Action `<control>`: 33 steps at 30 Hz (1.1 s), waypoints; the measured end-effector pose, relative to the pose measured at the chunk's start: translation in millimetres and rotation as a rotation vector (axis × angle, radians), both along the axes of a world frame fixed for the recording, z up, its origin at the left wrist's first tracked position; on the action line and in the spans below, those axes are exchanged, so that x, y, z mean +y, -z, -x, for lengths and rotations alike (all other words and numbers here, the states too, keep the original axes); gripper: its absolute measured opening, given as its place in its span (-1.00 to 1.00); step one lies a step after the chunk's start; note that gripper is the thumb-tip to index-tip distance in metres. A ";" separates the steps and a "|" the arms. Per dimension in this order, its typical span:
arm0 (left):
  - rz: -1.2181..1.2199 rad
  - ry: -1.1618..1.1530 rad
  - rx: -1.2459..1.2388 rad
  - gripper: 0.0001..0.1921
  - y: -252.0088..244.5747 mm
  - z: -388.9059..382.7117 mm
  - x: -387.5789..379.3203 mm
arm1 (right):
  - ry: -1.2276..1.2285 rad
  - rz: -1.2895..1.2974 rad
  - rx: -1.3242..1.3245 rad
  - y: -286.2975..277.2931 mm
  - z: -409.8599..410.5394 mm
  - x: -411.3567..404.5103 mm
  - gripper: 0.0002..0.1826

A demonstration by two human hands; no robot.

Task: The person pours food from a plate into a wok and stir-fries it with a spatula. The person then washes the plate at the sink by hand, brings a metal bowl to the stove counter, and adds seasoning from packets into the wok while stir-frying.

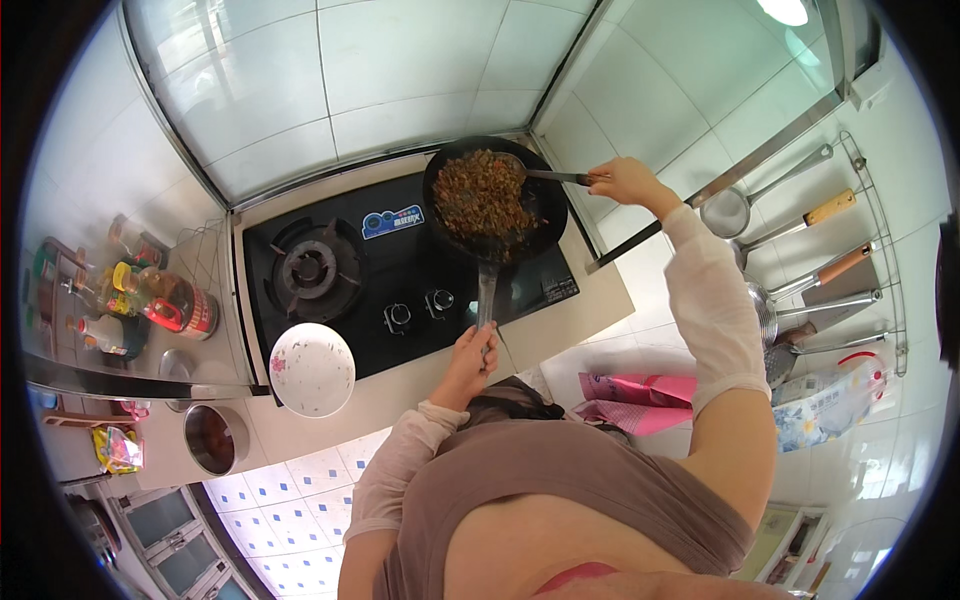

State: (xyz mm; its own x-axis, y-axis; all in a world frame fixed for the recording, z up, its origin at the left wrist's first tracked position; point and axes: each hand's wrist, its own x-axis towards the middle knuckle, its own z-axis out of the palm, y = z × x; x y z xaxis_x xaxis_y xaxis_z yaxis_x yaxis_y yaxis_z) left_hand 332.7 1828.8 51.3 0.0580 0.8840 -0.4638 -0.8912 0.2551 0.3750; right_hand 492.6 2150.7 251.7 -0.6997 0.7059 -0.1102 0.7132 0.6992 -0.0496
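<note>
My left hand (472, 364) is wrapped around the long handle (487, 292) of a dark wok (551, 217) on the right side of the black gas hob (405, 262). In my right hand (634, 184) is the dark-ended handle of a metal spatula or ladle (555, 175). Its head rests among chopped, browned food (480, 199) that covers the left and middle of the wok. A white plate (313, 371) with bits of food stuck on it sits at the hob's front left corner. The burner beneath the wok is hidden.
The left burner (307, 262) is bare. Sauce bottles (180, 304) stand behind a glass panel at left, with a metal pot (217, 439) nearer me. Strainers, ladles and a cleaver (832, 307) hang from a wall rack (874, 217) at right. A framed glass partition (720, 191) borders the hob.
</note>
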 end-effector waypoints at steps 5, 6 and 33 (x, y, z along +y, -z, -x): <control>0.013 -0.024 -0.001 -0.80 -0.4 1.3 -4.4 | -0.014 -0.183 -0.112 -40.7 -8.1 -13.2 -0.59; 0.009 -0.021 0.005 -0.79 -1.9 2.7 -4.2 | -0.016 -0.227 -0.098 -42.6 -10.4 -7.6 -0.62; 0.041 -0.006 -0.022 -0.79 -5.0 6.8 -2.2 | -0.317 -0.320 -0.127 -47.5 -22.8 -110.7 -0.71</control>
State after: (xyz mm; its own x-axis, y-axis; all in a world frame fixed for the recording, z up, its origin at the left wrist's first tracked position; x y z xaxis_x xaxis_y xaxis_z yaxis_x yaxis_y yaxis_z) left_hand 325.8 1826.6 56.3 0.0633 0.8645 -0.4986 -0.9006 0.2647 0.3446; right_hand 515.4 2040.0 299.2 -0.8816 0.4717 -0.0202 0.4482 0.8496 0.2780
